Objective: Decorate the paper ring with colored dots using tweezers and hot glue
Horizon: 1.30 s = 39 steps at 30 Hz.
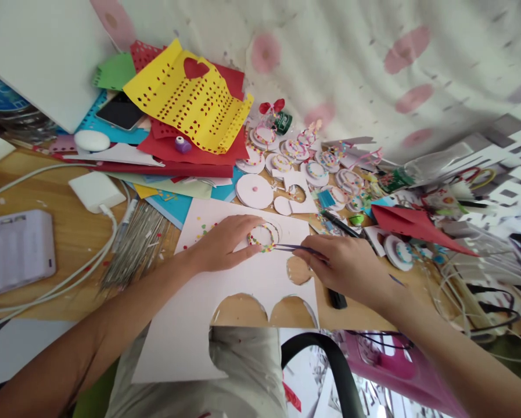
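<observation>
A small round paper piece (261, 237) rimmed with coloured dots rests on a white paper sheet (190, 313) that has round holes cut out of it. The thumb and fingers of my left hand (225, 244) grip its left side. From the right, my right hand (347, 270) pinches a pair of dark tweezers (297, 248), whose tips touch or nearly touch the dotted rim. Tiny coloured paper dots (202, 227) lie on the sheet beyond my left hand.
Decorated paper rounds (295, 149) crowd the back. Punched yellow paper (190, 96) tops a coloured pile. Thin wires (133, 241), a white charger (97, 190) and cables are at left. A black cutter (337, 299) lies near my right hand; a red folded paper (417, 226) sits beyond.
</observation>
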{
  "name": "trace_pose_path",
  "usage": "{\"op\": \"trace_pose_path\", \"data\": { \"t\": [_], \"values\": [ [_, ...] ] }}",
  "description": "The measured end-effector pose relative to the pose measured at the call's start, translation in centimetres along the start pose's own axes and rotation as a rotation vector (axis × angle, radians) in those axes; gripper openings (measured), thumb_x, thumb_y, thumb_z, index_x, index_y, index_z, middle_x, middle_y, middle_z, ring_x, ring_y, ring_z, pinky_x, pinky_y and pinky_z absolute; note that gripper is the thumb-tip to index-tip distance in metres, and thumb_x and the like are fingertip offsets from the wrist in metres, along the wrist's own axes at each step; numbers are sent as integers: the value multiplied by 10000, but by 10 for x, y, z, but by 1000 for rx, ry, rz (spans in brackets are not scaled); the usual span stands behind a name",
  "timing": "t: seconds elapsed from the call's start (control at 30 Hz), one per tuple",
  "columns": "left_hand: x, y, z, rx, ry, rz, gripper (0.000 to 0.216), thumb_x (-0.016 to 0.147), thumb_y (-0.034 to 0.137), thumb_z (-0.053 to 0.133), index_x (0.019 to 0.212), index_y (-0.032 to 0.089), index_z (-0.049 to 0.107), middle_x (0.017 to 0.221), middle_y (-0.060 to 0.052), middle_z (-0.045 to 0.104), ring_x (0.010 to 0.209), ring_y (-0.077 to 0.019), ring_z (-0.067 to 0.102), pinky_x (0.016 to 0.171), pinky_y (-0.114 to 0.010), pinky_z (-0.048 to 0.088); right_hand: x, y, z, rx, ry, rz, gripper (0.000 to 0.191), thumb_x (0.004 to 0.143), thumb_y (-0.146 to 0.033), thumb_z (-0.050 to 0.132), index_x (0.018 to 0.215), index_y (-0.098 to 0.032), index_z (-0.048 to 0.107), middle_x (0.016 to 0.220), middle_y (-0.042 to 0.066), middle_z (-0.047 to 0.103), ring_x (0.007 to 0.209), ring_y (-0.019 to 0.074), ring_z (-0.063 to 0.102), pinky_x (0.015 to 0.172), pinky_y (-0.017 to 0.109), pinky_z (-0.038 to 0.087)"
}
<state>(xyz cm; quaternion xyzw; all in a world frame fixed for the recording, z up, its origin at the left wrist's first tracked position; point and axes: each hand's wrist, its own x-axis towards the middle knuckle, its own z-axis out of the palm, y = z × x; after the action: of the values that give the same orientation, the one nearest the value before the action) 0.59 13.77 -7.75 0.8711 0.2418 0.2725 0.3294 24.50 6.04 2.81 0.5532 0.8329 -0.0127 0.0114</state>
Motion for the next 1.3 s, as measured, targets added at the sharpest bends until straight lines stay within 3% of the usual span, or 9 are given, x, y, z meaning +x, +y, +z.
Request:
{"op": "trace_pose_path", "data": {
  "t": [0.17, 0.67, 1.3],
  "values": [
    [0, 0, 0, 7, -19, -6, 532, 934, 489, 546, 1376, 205, 468, 1413, -130, 560, 1325, -311, 493, 1115, -490, 377, 2, -7, 0, -2, -10, -7, 343, 984, -391, 487, 731, -192, 606, 611, -5, 628, 519, 129, 556, 507, 270, 211],
    [0, 2, -2, 8, -33, -35, 510, 893, 307, 596, 1368, 191, 452, 1331, -103, 600, 1246, -282, 537, 1082, -432, 382, 9, -10, 9, -21, -59, -60, 349, 1006, -395, 453, 798, -181, 634, 688, 1, 658, 600, 146, 613, 529, 267, 195],
    [2, 6, -6, 0, -54, -25, 463, 890, 264, 576, 1337, 212, 465, 1259, -90, 631, 1173, -279, 571, 1033, -429, 392, 11, -9, 9, -43, -122, 5, 327, 997, -410, 475, 829, -198, 660, 733, -2, 681, 649, 162, 645, 531, 280, 210]
  ]
}}
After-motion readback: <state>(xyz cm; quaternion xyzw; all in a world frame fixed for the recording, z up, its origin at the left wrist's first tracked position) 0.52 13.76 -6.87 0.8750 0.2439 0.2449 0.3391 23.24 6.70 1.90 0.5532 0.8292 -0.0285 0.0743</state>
